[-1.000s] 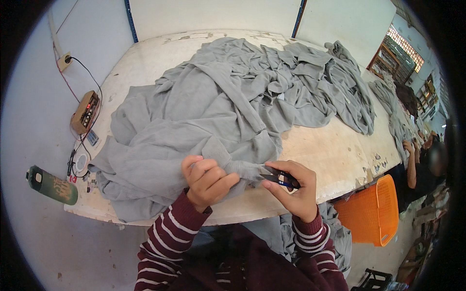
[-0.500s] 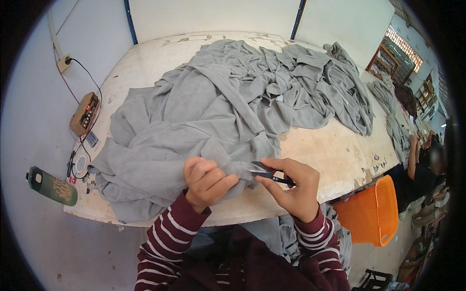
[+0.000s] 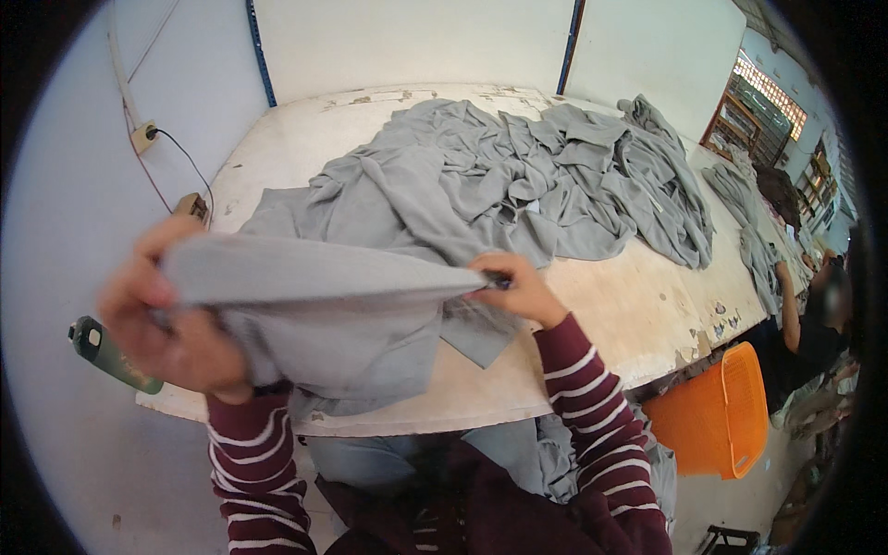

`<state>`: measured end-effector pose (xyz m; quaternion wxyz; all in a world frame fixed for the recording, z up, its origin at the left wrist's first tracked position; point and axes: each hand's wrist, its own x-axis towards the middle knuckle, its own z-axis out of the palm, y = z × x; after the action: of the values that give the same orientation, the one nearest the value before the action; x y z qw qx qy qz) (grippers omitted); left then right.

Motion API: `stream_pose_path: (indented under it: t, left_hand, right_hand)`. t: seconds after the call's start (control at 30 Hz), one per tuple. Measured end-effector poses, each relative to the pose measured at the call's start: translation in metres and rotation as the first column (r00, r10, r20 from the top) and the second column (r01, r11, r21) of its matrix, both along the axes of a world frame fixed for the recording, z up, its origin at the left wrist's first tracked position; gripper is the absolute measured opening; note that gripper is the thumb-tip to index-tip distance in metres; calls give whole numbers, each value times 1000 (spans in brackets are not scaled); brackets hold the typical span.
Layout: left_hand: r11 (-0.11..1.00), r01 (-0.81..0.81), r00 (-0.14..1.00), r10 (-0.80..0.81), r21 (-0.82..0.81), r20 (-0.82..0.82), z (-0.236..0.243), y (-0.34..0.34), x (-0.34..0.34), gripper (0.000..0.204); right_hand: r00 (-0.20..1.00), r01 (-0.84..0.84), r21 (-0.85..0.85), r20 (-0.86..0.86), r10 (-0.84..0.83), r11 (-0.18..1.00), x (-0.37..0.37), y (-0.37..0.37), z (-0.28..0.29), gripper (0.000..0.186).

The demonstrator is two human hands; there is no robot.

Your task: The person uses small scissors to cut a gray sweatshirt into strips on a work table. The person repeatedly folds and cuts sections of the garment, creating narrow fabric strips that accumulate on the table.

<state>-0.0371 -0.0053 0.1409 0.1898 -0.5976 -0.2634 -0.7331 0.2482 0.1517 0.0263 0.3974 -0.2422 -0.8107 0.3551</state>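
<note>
Table (image 3: 610, 326) with a grey pile (image 3: 416, 176) of cloth, and one held cloth (image 3: 324, 266) taut across it

The table fills the middle of the frame. The pile lies crumpled over its upper centre and right. The held cloth stretches from the left of the frame to just past its middle, above the near part of the table, lower folds hanging; whether it is separate from the pile behind it, I cannot tell. An orange basket (image 3: 698, 416) stands at lower right, well apart from the work.

The left hand (image 3: 199, 351), blurred, has its fingers bent around the cloth's left end; its thumb's exact place is unclear. The right hand (image 3: 523, 289) pinches the cloth's narrow right tip, with a small dark tool (image 3: 498, 278) in the same fingers, too small and covered to make out.

The step in hand looks like spreading an edge between both hands. The next move would seem to call for a firm left grip, a light right pinch, and the tool's end kept off the stretched cloth.
</note>
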Motion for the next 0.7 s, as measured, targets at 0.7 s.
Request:
stream_pose_path:
  t: [0.7]
  left_hand:
    - [525, 421, 891, -393, -740, 228, -75, 19, 88, 17]
  right_hand:
    - [958, -234, -427, -255, 132, 873, -31, -73, 53, 18]
